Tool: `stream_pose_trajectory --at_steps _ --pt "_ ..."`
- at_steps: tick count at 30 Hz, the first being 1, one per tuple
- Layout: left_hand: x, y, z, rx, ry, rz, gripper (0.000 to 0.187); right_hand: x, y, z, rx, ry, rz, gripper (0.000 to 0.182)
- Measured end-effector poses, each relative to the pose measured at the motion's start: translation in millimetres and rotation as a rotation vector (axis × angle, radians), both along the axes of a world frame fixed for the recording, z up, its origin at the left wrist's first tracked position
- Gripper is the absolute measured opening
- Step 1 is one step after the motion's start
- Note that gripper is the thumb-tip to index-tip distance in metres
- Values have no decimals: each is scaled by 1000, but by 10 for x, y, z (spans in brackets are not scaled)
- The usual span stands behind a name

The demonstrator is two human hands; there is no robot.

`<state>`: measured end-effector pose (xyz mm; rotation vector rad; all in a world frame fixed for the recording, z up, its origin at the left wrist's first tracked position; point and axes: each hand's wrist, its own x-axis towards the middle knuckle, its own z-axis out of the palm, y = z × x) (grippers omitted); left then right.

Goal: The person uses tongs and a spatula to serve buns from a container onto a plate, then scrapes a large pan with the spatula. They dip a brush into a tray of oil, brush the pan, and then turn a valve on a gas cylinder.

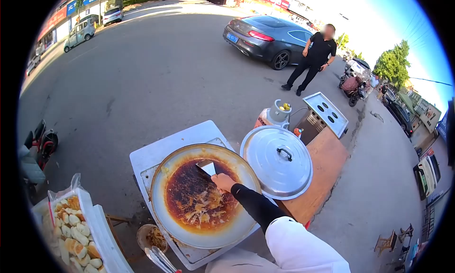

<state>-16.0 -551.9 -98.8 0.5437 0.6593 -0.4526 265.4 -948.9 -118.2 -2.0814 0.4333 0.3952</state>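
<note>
My right hand (pixel 223 183) is closed around the handle of a metal scraper (pixel 207 167), whose blade rests on the dark, browned middle of a large round pan (pixel 239 221). Pale shreds and brown residue cover the pan's bottom below my hand. The pan sits on a white square stove top (pixel 147 154). Against the pan's right side lies a big aluminium lid (pixel 270 176) with a black handle. My left hand is not in view.
At the lower left stand a box of buns (pixel 78 230), a small bowl of scraps (pixel 155 237) and metal tongs (pixel 161 259). A gas cylinder (pixel 279 113), a wooden board (pixel 324 169) and a metal unit (pixel 325 113) stand beyond. A person (pixel 320 53) stands by a grey car (pixel 265 36).
</note>
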Motion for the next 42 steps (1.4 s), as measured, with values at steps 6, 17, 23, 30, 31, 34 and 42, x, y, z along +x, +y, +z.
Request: stream_pose_trajectory --at_steps 6,17,23,30,31,34,42 --pt "257 -3 120 -30 -100 -63 41 -1094 212 460 110 -14 -111 21" --pt "461 80 236 12 -102 -149 27 -2687 21 752 -193 111 -146 22" --pt "441 30 171 54 -222 -172 41 -2937 19 196 -480 -239 -111 37" --pt "369 39 354 22 -252 -171 39 -3071 156 637 -617 43 -101 31" --pt "363 36 397 23 -253 -171 39 -3053 184 668 -657 63 -87 31" --pt "336 29 396 46 -248 -160 39 -2861 101 538 -694 64 -71 31" --pt "265 -135 439 82 -256 -134 40 -2137 -446 359 -690 2 -124 30"
